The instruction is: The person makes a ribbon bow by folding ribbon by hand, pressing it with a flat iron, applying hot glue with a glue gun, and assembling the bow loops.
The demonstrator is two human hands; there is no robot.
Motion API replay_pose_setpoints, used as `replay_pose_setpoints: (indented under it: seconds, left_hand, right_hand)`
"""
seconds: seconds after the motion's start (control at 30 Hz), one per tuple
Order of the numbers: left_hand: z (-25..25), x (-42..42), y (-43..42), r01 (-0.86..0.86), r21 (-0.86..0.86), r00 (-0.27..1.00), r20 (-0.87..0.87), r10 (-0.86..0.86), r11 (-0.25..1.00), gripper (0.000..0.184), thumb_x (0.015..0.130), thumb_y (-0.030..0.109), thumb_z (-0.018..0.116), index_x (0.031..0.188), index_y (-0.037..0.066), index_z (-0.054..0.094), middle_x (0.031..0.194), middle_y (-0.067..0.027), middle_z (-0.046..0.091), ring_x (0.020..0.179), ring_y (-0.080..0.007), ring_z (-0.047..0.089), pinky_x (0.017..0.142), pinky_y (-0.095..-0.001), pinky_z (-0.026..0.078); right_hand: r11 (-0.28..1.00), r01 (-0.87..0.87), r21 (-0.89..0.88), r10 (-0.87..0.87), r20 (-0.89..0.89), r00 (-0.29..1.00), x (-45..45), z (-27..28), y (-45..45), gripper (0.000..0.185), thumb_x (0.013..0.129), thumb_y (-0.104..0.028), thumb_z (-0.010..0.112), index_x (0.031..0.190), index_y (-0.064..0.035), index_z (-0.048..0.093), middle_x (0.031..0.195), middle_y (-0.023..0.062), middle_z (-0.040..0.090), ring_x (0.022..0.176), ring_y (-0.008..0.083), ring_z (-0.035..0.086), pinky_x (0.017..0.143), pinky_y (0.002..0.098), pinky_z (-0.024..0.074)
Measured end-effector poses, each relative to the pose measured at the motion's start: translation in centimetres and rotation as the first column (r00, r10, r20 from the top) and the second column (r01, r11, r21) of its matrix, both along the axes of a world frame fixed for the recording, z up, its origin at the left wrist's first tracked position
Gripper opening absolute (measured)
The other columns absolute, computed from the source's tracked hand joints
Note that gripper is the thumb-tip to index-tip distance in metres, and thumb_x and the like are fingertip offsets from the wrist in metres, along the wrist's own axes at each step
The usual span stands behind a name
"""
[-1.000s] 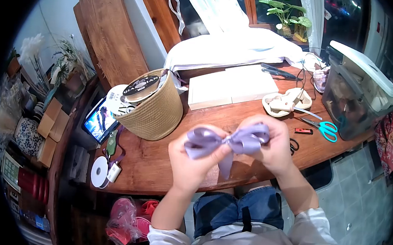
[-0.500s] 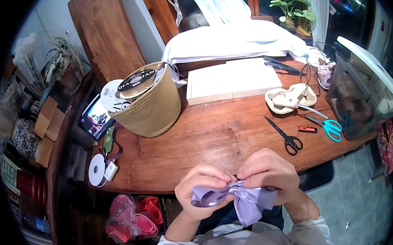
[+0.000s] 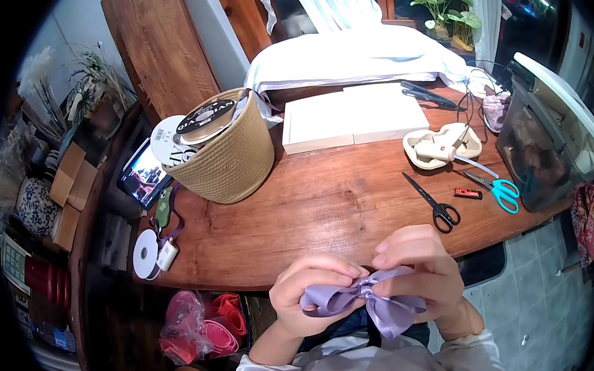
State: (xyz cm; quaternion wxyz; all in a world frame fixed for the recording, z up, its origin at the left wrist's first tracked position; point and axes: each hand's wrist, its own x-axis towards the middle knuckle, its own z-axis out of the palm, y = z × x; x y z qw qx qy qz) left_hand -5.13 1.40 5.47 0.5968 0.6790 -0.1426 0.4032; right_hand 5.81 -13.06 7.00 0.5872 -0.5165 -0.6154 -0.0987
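A lavender satin ribbon bow is between my hands, in front of the table's near edge. My left hand pinches its left loop close to the gathered middle. On the other side my right hand has its thumb at the right loop beside the knot, with the forefinger lifted a little above. The fingertips behind the bow are partly hidden. Nearest on the table are black scissors, a small red and black item and turquoise-handled scissors.
A woven basket holds ribbon spools. A glue gun rests in a moulded tray. White boxes, a lidded plastic bin, a lit tablet screen and a white spool stand around the wooden table.
Both hands and the bow have shifted slightly right. My right thumb has come forward over the bow by the knot, and the right forefinger has moved away from the left fingertips.
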Motion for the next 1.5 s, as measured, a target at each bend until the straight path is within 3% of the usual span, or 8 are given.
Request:
replay_pose_setpoints:
  seconds: [0.47,0.57,0.77,0.97,1.0,1.27,1.4,1.5]
  left_hand:
    - [-0.1,-0.3,-0.4,-0.055,-0.057,0.989,-0.139,0.046,0.997,0.031,0.061,-0.008,0.075,0.089,-0.003,0.061,0.090,-0.0141,0.061,0.084,-0.0240,0.064,0.076,-0.0318,0.052]
    - [-0.1,-0.4,-0.5,-0.146,-0.044,0.973,-0.189,0.136,0.988,0.031,0.060,-0.006,0.077,0.087,-0.002,0.062,0.089,-0.0126,0.063,0.081,-0.0205,0.064,0.073,-0.0291,0.051]
    - [-0.2,-0.2,0.0,-0.127,-0.027,0.967,-0.227,0.118,0.992,0.030,0.061,-0.003,0.078,0.086,-0.004,0.061,0.087,-0.0108,0.063,0.076,-0.0152,0.061,0.067,-0.0247,0.048]
    - [-0.3,0.2,-0.2,-0.036,-0.273,0.963,-0.268,-0.040,0.961,0.030,0.066,-0.007,0.073,0.092,-0.005,0.059,0.082,-0.0089,0.062,0.061,-0.0108,0.058,0.053,-0.0220,0.046]
    - [-0.7,0.4,0.0,-0.054,-0.221,0.969,-0.246,-0.002,0.974,0.028,0.069,-0.007,0.071,0.094,-0.005,0.058,0.080,-0.0091,0.063,0.057,-0.0101,0.057,0.049,-0.0219,0.045]
    - [-0.9,1.3,-0.3,-0.127,-0.375,0.948,-0.318,0.001,0.918,0.023,0.070,-0.003,0.072,0.091,-0.002,0.061,0.084,-0.0040,0.064,0.073,-0.0085,0.058,0.067,-0.0227,0.047]
    - [-1.0,2.6,0.2,-0.132,-0.461,0.936,-0.350,-0.043,0.878,0.025,0.071,-0.002,0.071,0.094,-0.001,0.060,0.088,-0.0046,0.064,0.078,-0.0092,0.059,0.072,-0.0229,0.047]
    - [-1.2,3.7,0.9,-0.067,-0.559,0.930,-0.335,-0.152,0.826,0.028,0.072,-0.005,0.069,0.098,-0.002,0.059,0.091,-0.0064,0.063,0.081,-0.0104,0.060,0.074,-0.0231,0.047]
  right_hand:
    - [0.997,0.073,0.011,-0.073,0.092,0.993,0.6,-0.1,0.3,0.019,0.064,-0.006,0.068,0.082,-0.0070,0.066,0.096,0.0078,0.059,0.086,0.0259,0.054,0.074,0.0340,0.0450]
    - [0.998,0.063,-0.003,-0.063,0.064,0.996,0.7,-0.1,0.4,0.020,0.063,-0.007,0.068,0.082,-0.0060,0.065,0.091,0.0077,0.061,0.085,0.0261,0.055,0.073,0.0340,0.0449]
    - [0.999,-0.036,-0.030,0.033,-0.087,0.996,1.1,-0.4,0.7,0.017,0.064,-0.007,0.068,0.080,-0.0036,0.064,0.088,0.0075,0.062,0.082,0.0254,0.054,0.071,0.0336,0.0444]
    - [0.999,-0.031,-0.033,0.026,-0.129,0.991,1.5,-0.9,1.3,0.015,0.068,-0.010,0.070,0.080,-0.0032,0.064,0.082,0.0067,0.062,0.077,0.0243,0.055,0.070,0.0335,0.0441]
    - [0.999,-0.034,-0.029,0.030,-0.136,0.990,1.6,-1.0,1.4,0.015,0.068,-0.010,0.070,0.079,-0.0033,0.064,0.081,0.0065,0.062,0.077,0.0239,0.055,0.070,0.0334,0.0441]
    - [0.998,0.016,-0.062,-0.030,-0.230,0.973,2.1,-1.4,2.4,0.015,0.062,-0.002,0.071,0.074,-0.0001,0.062,0.076,0.0083,0.063,0.074,0.0213,0.057,0.068,0.0311,0.0441]
    - [0.994,0.011,-0.110,-0.048,-0.337,0.940,3.1,-2.0,3.1,0.015,0.066,0.001,0.069,0.079,0.0010,0.063,0.079,0.0073,0.060,0.075,0.0169,0.055,0.066,0.0278,0.0416]
    - [0.980,-0.112,-0.163,-0.005,-0.587,0.809,4.2,-1.7,3.5,0.012,0.068,0.001,0.067,0.079,0.0035,0.062,0.083,0.0071,0.061,0.077,0.0138,0.057,0.069,0.0257,0.0449]
